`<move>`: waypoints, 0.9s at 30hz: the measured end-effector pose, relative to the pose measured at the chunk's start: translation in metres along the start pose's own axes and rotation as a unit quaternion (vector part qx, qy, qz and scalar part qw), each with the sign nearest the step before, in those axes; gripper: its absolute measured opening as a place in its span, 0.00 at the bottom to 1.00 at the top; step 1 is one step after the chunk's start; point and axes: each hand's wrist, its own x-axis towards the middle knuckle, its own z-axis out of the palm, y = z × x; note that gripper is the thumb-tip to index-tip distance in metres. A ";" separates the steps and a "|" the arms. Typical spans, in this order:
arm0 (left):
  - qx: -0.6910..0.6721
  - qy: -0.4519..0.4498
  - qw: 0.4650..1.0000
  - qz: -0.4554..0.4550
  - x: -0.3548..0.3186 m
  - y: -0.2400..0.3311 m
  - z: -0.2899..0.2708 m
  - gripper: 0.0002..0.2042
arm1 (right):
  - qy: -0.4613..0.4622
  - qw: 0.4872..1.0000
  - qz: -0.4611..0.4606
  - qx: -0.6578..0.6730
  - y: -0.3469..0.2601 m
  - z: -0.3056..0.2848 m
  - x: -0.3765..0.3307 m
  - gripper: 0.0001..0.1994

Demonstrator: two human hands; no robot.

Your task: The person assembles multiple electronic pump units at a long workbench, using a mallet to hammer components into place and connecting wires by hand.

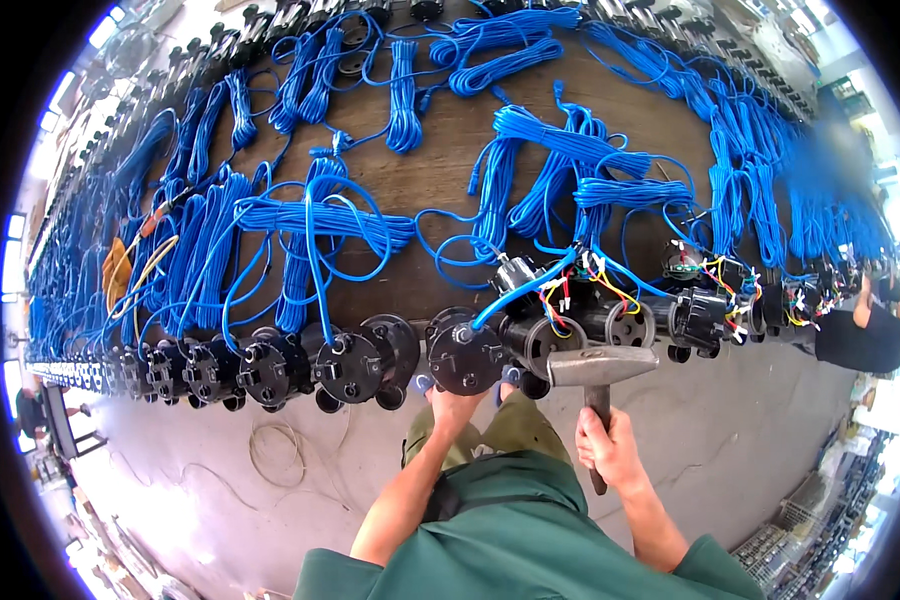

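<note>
My right hand (610,450) is closed round the handle of a hammer (602,368), its metal head raised level over the table's near edge. To its left, my left hand (457,408) grips the underside of a black cylindrical housing (466,357); the unit hides most of its fingers. A blue cable (520,288) comes out of the round end cap of that housing. Just right of it, an open black housing (550,345) sits partly behind the hammer head, with red, yellow and white wires (560,295) above it.
Along the table's near edge runs a row of similar black housings (355,368). Bundled blue cables (570,145) cover much of the brown tabletop (370,180). An orange-handled tool (153,220) lies at left. Another person (860,330) works at far right. A loose cable (275,455) lies on the floor.
</note>
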 end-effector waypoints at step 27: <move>-0.151 0.101 0.983 0.004 -0.007 0.004 0.001 0.24 | 0.061 0.994 -0.075 0.042 -0.008 -0.003 -0.017 0.21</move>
